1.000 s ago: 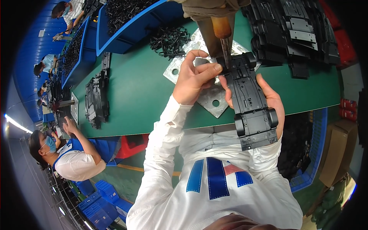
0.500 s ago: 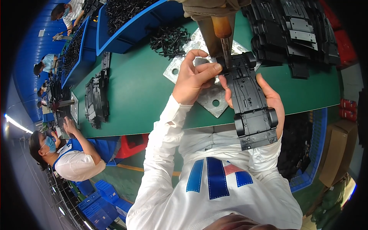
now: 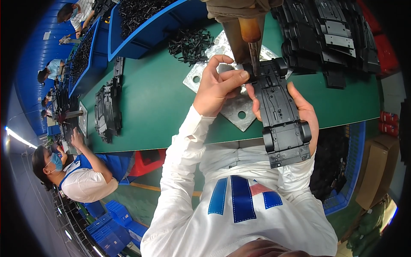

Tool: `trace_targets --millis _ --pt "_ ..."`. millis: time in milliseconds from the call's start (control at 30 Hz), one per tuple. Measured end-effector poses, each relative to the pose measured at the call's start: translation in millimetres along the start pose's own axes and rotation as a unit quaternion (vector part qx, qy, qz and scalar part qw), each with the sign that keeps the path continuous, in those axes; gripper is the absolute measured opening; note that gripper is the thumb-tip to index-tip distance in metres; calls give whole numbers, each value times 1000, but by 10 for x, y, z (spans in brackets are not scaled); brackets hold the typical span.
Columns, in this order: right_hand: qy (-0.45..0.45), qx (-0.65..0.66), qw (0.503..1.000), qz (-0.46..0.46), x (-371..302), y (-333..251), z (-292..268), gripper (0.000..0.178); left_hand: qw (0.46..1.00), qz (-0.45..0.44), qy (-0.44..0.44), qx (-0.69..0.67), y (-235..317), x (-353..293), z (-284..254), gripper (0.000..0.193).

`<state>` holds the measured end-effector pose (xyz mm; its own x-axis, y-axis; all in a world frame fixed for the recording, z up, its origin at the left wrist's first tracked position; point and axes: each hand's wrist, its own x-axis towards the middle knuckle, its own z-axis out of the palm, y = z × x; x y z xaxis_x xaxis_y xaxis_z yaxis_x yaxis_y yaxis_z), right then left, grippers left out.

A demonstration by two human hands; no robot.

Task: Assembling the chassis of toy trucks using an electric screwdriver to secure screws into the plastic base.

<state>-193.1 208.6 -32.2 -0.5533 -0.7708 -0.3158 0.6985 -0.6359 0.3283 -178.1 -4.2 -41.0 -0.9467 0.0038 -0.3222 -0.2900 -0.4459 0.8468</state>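
A black plastic car chassis (image 3: pixel 279 107) with rounded wheel arches lies lengthwise in my right hand (image 3: pixel 306 113). The fingers wrap under it, with the thumb along its right edge and fingertips showing at its left edge. My left hand (image 3: pixel 217 85) is closed in a pinch at the chassis's far left corner. Whether a small part sits between thumb and finger there is hidden. Right beside that thumb, the metal rod of an upright tool with an orange handle (image 3: pixel 249 31) points down onto the same corner. Under the hands lies a silver metal plate (image 3: pixel 233 118) with round holes.
Blue bins (image 3: pixel 141 45) of small black parts stand at the far left, with a loose pile (image 3: pixel 188 45) beside them. Stacked black chassis (image 3: pixel 329 40) fill the far right; more (image 3: pixel 108 109) lie left. A co-worker (image 3: pixel 83 180) sits at the left table edge.
My hands and the chassis hold nearly the same pose, with only a slight overall shift in the view. The co-worker's raised hand at left has moved slightly.
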Motion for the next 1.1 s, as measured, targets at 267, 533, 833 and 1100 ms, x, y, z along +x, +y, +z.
trace_targets --millis 267,533,833,1100 --pt "8 -2 1000 -17 15 -5 -27 59 1000 -1 13 -9 -32 12 -5 48" --pt "9 -18 1000 6 12 -57 -76 59 1000 -7 12 -16 -46 11 -32 50" --pt "15 -12 1000 -13 2 -31 -59 59 1000 -9 17 -1 -33 7 -11 49" --pt "17 -34 999 -26 10 -3 -20 57 1000 1 14 -11 -42 12 -21 48"
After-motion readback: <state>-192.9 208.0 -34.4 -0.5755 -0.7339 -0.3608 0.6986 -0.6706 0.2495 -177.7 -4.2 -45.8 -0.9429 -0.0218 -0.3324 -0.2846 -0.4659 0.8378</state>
